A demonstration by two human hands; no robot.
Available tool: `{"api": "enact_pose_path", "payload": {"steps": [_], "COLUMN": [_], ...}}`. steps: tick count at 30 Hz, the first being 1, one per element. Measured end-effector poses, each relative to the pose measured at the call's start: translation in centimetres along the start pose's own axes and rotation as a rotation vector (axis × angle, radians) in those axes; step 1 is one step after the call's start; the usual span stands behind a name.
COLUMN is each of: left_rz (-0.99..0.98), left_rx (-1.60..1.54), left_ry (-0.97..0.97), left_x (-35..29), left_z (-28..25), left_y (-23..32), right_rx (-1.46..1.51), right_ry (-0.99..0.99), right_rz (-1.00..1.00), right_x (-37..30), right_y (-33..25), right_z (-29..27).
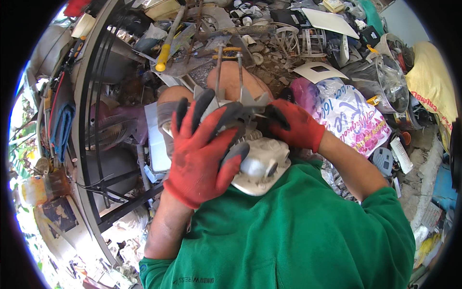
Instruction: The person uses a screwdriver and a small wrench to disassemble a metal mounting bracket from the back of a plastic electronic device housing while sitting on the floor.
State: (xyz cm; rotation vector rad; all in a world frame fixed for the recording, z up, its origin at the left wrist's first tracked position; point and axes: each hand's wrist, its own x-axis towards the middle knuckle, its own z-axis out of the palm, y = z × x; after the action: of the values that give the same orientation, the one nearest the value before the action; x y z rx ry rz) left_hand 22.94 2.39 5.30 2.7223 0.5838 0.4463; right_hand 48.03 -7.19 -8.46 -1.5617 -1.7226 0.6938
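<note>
A dirty off-white plastic appliance part (264, 166) with a rounded edge rests against my green shirt, between my hands. Beyond it, grey pointed pieces and two upright metal rods (219, 72) stand near my knees. My left hand (202, 149), in a red glove with dark fingertips, is at the left of the part with its fingers spread and thumb apart. My right hand (296, 125), gloved alike, has its fingers curled in at the grey pieces on the right side. What its fingertips pinch is hidden.
A black metal frame (89, 120) rises close on my left. A hammer with a yellow handle (163, 57) lies ahead. To the right are a printed plastic bag (351, 115), a clear bucket (385, 82) and a yellow sack (430, 82). Scrap covers the ground ahead.
</note>
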Motion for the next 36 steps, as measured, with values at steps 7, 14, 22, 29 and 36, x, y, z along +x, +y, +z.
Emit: {"api": "enact_pose_path", "payload": {"steps": [7,14,22,29,36], "left_rz": [-0.039,-0.108,-0.133,-0.214,-0.18], "left_rx": [-0.15,-0.185,-0.325,-0.336,-0.29], "left_ry": [-0.112,-0.138,0.25,-0.015,0.005], "left_x": [0.5,0.5,-0.2,1.5,-0.9], "left_z": [1.9,3.6,5.5,2.5,1.9], "left_y": [0.6,1.1,0.4,1.7,-1.4], "right_rx": [-0.015,0.466,0.674,0.791,0.8], "right_ry": [0.093,0.134,-0.252,-0.338,-0.365], "right_rz": [-0.073,0.08,0.429,0.813,0.929], "right_x": [-1.1,-0.2,0.5,3.7,6.7], "right_y": [0.9,1.5,-4.9,-10.3,-12.5], "right_z": [-1.6,-5.3,-6.5,-9.5,-6.0]}}
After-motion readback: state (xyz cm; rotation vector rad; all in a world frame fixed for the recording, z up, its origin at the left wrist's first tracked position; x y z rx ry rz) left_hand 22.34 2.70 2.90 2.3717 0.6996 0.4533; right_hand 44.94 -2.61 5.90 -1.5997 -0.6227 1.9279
